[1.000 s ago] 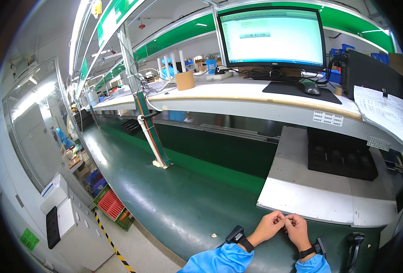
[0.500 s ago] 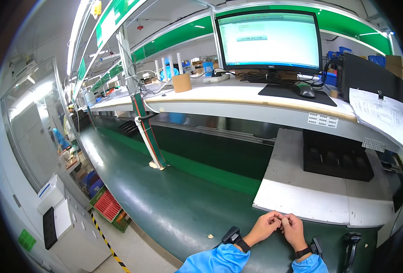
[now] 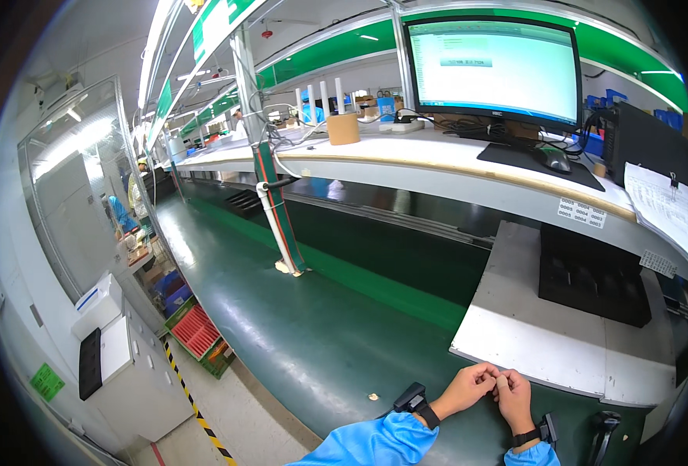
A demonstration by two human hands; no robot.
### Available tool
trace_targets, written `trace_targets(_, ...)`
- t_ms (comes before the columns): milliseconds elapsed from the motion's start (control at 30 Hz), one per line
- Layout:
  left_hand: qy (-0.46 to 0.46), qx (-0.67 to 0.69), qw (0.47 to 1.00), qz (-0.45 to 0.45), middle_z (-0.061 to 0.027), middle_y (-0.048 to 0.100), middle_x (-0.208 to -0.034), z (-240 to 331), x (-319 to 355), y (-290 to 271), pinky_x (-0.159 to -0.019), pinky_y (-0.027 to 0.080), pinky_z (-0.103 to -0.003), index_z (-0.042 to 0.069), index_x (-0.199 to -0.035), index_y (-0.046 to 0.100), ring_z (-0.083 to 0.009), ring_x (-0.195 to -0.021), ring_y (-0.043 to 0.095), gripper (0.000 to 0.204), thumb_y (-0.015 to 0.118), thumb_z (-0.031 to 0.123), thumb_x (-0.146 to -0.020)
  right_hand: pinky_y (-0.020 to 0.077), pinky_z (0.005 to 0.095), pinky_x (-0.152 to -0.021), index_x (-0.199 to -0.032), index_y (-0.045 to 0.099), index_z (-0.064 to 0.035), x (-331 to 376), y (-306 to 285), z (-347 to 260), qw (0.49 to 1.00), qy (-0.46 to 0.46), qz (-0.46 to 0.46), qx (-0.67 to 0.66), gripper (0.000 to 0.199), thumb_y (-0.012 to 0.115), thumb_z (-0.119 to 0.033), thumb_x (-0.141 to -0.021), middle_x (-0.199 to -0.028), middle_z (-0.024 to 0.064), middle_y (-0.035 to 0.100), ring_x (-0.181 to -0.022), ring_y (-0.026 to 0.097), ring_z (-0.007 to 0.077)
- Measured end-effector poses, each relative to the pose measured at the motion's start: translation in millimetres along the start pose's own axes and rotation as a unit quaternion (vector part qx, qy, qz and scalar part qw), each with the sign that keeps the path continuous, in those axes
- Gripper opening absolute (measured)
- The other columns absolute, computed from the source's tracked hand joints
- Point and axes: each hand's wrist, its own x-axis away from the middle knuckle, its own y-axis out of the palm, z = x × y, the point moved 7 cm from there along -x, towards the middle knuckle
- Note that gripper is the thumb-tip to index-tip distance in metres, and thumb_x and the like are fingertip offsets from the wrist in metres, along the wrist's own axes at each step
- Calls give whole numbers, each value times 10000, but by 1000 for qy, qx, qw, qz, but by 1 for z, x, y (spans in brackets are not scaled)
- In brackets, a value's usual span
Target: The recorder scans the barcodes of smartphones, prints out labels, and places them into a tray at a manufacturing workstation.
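Note:
My left hand (image 3: 472, 387) and my right hand (image 3: 514, 398) meet at the bottom of the view, fingertips pinched together over the green conveyor belt (image 3: 297, 334). Whatever sits between the fingertips is too small to make out. Both wrists wear black bands with small devices, and both sleeves are blue. The hands hover just in front of the near edge of a white board (image 3: 530, 342). A black tray (image 3: 596, 272) with several recesses rests on that board, beyond the hands.
A shelf above the belt carries a lit monitor (image 3: 495, 66), a mouse (image 3: 555, 159) on a black mat, a tape roll (image 3: 343, 128) and clipped papers (image 3: 665, 206). A red crate (image 3: 196, 330) and a white cabinet (image 3: 123, 365) stand on the floor at left.
The view has shifted slightly; my hands stay pinched together at the same spot by the white board's edge.

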Motion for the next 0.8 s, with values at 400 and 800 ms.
trace_targets(400, 16, -28, 999, -3, 24, 611, -828, -3, -3, 0, -637, 441, -195, -1, -1053, 636, -21, -724, 529, 134, 570, 50, -947, 456, 217, -533, -932, 654, 11, 0, 0, -7, 1000, -2, 2, -11, 159, 586, -120, -990, -731, 25, 643, -609, 568, 67)
trace_targets(800, 8, -50, 999, 2, 27, 602, -818, -1, -2, 1, -646, 451, -195, -2, -1053, 632, -23, -728, 536, 136, 595, 47, -932, 459, 221, -533, -936, 642, 0, 0, -1, 0, 1000, -4, -5, 9, 159, 571, -131, -991, -734, 20, 622, -615, 561, 73)
